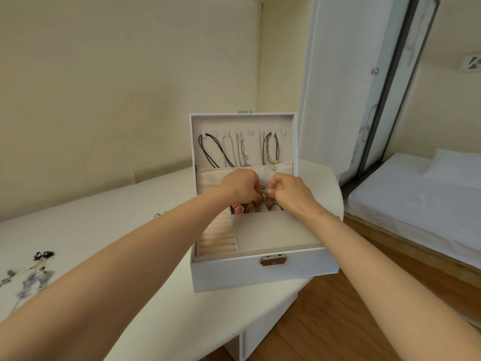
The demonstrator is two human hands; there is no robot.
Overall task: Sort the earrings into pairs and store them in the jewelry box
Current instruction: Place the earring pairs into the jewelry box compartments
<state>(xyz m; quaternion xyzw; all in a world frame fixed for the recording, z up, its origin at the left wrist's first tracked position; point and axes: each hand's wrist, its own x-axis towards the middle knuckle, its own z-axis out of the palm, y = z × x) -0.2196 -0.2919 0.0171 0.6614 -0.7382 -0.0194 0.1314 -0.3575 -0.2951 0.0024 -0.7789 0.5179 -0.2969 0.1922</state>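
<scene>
Pale table (91, 212) carried the open jewelry box (234, 274); left hand (240, 186) and right hand (290, 194), together over its rear compartments, pinched a small earring (265, 198). Storing seemed underway; next, a careful release.

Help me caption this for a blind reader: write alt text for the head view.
The left hand and right hand pinch a small earring over the back of an open white jewelry box on a table. Necklaces hang in its lid; more earrings lie at the table's far left.
</scene>
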